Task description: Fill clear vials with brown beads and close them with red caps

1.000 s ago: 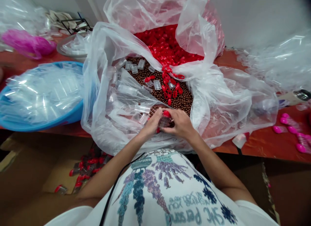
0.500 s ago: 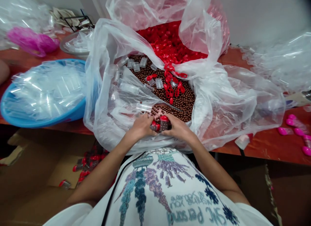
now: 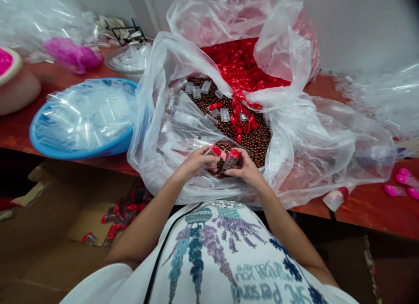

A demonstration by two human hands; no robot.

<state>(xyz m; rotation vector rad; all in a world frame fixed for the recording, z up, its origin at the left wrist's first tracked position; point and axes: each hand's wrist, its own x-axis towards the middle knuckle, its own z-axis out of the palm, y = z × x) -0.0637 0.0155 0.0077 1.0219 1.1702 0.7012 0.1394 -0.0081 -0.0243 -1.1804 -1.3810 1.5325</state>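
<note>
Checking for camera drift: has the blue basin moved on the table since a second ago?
No. The blue basin still sits against the clear bag, left of it; only the view shifted.

One head camera looks forward and down, close over the left hand (image 3: 195, 162) and right hand (image 3: 246, 169), with the table (image 3: 360, 206) beyond.

Left hand (image 3: 195, 161) and right hand (image 3: 246, 168) are together at centre, backs up, fingers curled closed in pinch grips. Thumbs appear near touching, but contact between the hands cannot be confirmed. Both forearms are bare and converge forward, wrists roughly straight.
</note>
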